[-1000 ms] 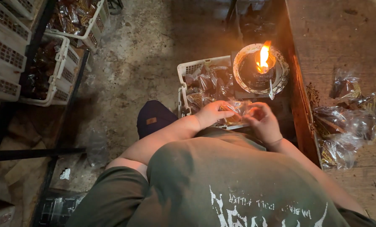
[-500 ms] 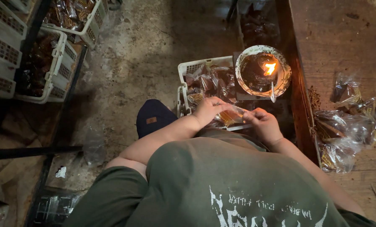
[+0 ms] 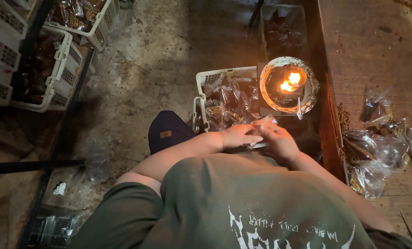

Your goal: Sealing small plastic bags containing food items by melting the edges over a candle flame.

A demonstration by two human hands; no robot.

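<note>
My left hand (image 3: 239,135) and my right hand (image 3: 278,138) meet in front of my chest and pinch a small clear plastic packet (image 3: 264,121) between the fingertips. The packet's contents are mostly hidden by my fingers. Just beyond my hands stands a round bowl (image 3: 309,94) with a small burning flame (image 3: 290,82) inside. To the left of the bowl a white plastic basket (image 3: 201,80) holds several clear packets of brown food.
A dark cap (image 3: 168,130) lies on the concrete floor by my left arm. White crates (image 3: 70,62) with more packets stand at far left. A wooden bench (image 3: 376,55) at right carries loose clear packets (image 3: 376,152). Empty plastic bags (image 3: 95,161) lie on the floor.
My hands have drawn closer together over the packet and shifted slightly toward the bowl. The flame flickers lower than a second ago. The view has tilted a little.
</note>
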